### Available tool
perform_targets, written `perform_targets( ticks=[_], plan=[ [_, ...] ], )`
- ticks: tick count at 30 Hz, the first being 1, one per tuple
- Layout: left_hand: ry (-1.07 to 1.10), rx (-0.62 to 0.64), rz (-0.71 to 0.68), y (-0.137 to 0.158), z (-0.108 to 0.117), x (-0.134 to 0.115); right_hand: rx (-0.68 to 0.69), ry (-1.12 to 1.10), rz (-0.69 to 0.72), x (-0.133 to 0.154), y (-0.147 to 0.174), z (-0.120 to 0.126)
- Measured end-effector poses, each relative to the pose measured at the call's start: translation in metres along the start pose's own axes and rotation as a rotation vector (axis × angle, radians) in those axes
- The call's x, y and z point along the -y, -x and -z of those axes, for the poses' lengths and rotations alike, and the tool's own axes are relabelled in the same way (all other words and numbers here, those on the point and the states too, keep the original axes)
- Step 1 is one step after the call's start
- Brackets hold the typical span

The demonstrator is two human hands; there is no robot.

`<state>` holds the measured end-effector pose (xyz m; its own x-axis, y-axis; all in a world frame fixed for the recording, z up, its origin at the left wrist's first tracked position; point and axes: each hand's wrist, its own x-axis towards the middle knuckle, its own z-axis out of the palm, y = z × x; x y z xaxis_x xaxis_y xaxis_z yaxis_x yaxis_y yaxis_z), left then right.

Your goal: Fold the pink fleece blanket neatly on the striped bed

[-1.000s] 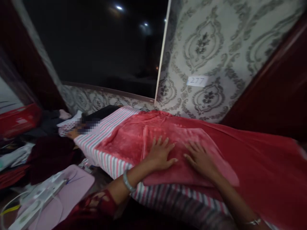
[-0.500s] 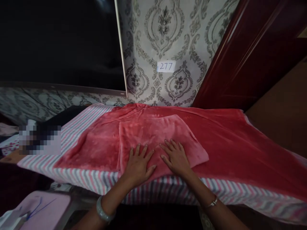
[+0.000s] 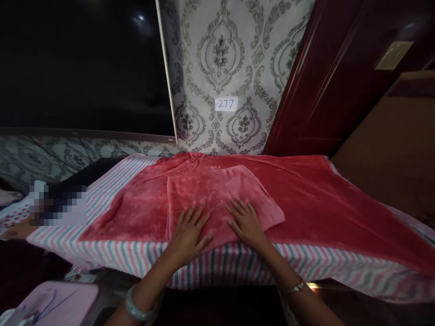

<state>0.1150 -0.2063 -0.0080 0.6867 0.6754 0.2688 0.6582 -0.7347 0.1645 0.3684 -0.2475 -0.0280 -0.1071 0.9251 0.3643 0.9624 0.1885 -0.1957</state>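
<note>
A folded pinkish-red plush cloth (image 3: 210,190) lies flat on a larger red plush blanket (image 3: 316,213). My left hand (image 3: 188,233) rests palm down on the cloth's near left part, fingers spread. Likewise flat, with fingers apart, my right hand (image 3: 246,222) presses on the cloth right of its middle. Neither hand grips anything. Beneath the red blanket is a striped cloth (image 3: 112,253) in pink, grey and white that hangs over the front edge.
A large dark screen (image 3: 81,68) stands at the back left. Patterned wallpaper bears a paper marked 277 (image 3: 226,104). At right are a dark red door frame (image 3: 306,90) and a brown panel (image 3: 390,149). A pink stool-like surface (image 3: 64,301) is at lower left.
The camera view has tilted up and shifted right a little. Both hands stay flat on the folded cloth, the left one slid slightly leftward.
</note>
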Motion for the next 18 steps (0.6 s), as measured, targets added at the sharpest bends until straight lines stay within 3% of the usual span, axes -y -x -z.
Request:
perform_targets(
  ticks=[4, 9, 13, 18],
  plan=[
    [-0.057, -0.055, -0.147, 0.033, 0.004, 0.012, -0.046, -0.044, 0.046, 0.002, 0.022, -0.003],
    [-0.134, -0.134, -0.105, 0.062, -0.001, 0.026, -0.033, -0.059, 0.100, 0.026, 0.037, -0.001],
    [-0.114, -0.165, -0.150, 0.070, -0.001, 0.036, 0.018, -0.063, 0.139, 0.050, 0.033, 0.001],
    [-0.104, -0.307, -0.189, 0.061, 0.010, 0.043, 0.037, -0.086, 0.192, 0.073, 0.016, 0.003]
  ],
)
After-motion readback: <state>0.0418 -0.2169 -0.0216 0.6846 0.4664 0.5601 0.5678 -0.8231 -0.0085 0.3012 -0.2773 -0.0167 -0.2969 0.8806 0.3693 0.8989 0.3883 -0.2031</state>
